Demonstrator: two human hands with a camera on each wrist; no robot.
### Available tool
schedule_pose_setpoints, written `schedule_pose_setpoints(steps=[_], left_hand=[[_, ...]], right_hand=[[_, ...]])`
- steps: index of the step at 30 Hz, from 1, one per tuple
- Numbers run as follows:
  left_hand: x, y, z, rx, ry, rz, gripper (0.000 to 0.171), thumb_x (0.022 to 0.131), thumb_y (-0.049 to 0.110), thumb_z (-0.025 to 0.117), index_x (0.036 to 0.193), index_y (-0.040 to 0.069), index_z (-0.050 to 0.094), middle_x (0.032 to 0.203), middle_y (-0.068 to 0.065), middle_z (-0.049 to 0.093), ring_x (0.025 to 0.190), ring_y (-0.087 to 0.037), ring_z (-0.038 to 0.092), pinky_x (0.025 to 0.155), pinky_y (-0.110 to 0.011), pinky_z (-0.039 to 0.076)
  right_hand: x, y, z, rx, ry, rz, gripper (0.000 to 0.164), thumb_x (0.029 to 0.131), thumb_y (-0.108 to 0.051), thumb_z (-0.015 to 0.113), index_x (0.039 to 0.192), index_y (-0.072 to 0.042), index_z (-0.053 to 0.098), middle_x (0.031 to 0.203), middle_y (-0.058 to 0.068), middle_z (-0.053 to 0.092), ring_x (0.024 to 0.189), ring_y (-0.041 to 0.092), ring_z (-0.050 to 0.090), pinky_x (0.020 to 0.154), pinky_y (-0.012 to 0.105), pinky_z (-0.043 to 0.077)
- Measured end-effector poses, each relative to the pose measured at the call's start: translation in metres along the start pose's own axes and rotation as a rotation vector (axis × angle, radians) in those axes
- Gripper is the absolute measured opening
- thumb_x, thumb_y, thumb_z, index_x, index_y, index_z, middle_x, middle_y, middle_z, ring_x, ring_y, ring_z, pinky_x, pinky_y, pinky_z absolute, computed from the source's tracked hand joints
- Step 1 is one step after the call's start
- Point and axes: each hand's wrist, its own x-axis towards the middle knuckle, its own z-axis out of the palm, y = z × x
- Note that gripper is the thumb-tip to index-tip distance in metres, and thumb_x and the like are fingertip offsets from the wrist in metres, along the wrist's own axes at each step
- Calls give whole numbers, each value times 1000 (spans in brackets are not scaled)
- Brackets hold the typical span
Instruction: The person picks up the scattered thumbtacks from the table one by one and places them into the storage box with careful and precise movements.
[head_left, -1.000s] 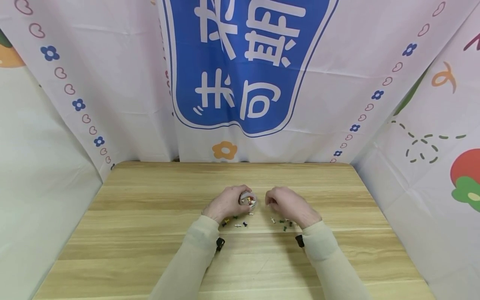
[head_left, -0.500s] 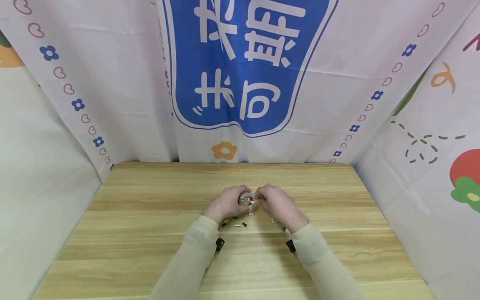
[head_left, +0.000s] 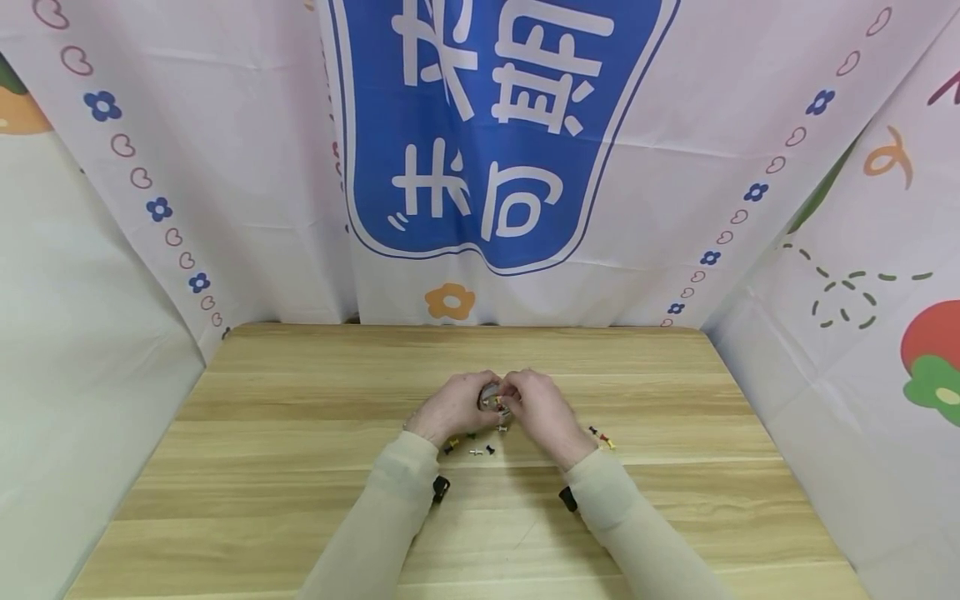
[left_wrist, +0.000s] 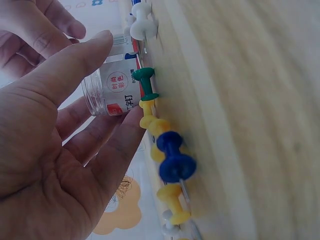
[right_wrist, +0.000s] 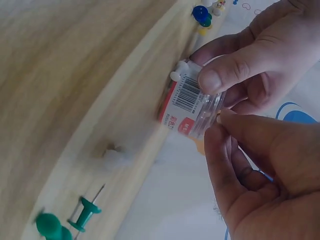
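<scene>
My left hand grips a small clear jar by its sides, thumb across the barcode label. The jar stands on the wooden table and holds colourful push pins. At its mouth is my right hand, pinching a small pin, mostly hidden, between thumb and forefinger; a pale yellowish bit shows in the right wrist view. Close by the left hand lie a green push pin, a blue push pin and a white push pin, with yellow ones among them.
Right of the right wrist lie loose red, yellow and dark pins. Another green push pin shows in the right wrist view. The wooden table ends at a printed white curtain behind.
The right hand has moved left from beside the scattered pins to the jar's mouth, uncovering pins on the right. The left hand has kept the jar in place.
</scene>
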Motion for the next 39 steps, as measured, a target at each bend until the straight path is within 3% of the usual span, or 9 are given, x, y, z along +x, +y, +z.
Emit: schedule_pose_setpoints(steps=[8, 15, 26, 32, 39], left_hand=[[0, 0, 0, -3, 7, 8, 50, 101, 22, 95, 146, 14, 75, 142, -13, 83, 130, -34, 79, 119, -57, 63], [-2, 0, 0, -17, 14, 16, 47, 99, 18, 95, 142, 14, 77, 131, -10, 85, 116, -27, 79, 110, -54, 66], [-1, 0, 0, -24, 16, 5, 47, 98, 16, 95, 141, 13, 77, 129, -10, 84, 114, -26, 77, 109, -51, 66], [-1, 0, 0, -20, 13, -1, 47, 98, 16, 95, 141, 14, 77, 129, -9, 84, 113, -25, 77, 109, -51, 66], [-1, -1, 0, -28, 6, -7, 47, 98, 17, 95, 141, 14, 77, 130, -9, 84, 113, -24, 77, 109, -51, 66]], right_hand=[[1, 3, -2, 27, 1, 1, 14, 106, 4, 81, 117, -3, 86, 115, 12, 87, 104, 25, 82, 94, 41, 71], [-5, 8, -16, -4, -10, 3, 8, 106, 0, 84, 113, -3, 87, 110, 10, 85, 102, 24, 79, 94, 45, 70], [-20, 17, -24, -167, -107, -31, 11, 105, 4, 83, 111, -3, 88, 112, 13, 88, 102, 26, 84, 91, 42, 72], [-28, 21, -26, -227, -153, -5, 9, 102, 4, 83, 107, -3, 86, 107, 12, 86, 97, 24, 81, 89, 42, 72], [-36, 23, -31, -285, -185, 29, 11, 95, 3, 87, 94, -4, 80, 93, 8, 78, 80, 16, 68, 73, 37, 66]])
